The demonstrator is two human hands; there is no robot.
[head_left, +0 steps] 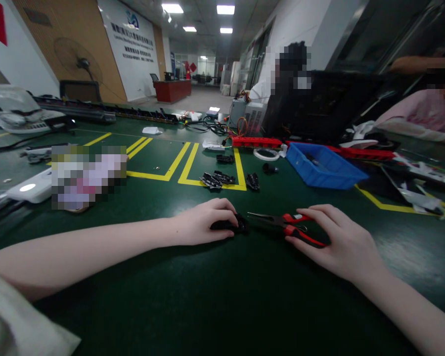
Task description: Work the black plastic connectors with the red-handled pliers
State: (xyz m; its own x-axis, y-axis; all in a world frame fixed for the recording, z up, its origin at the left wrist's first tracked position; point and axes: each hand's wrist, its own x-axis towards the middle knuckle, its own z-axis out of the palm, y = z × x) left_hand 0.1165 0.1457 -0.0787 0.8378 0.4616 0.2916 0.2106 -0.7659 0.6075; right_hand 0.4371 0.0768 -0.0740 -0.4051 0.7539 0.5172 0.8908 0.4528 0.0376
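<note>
Head view, black part (242,224) partly hidden by left hand (205,221), details unclear

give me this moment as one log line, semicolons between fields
left hand: holds black part; right hand: holds red-handled pliers, tip near black part; blue bin: beyond right hand

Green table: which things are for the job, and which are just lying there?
Likely for the job:
black part in the left hand;
red-handled pliers in the right hand;
maybe loose black pieces

Seemingly just lying about:
blue bin;
white ring
</note>
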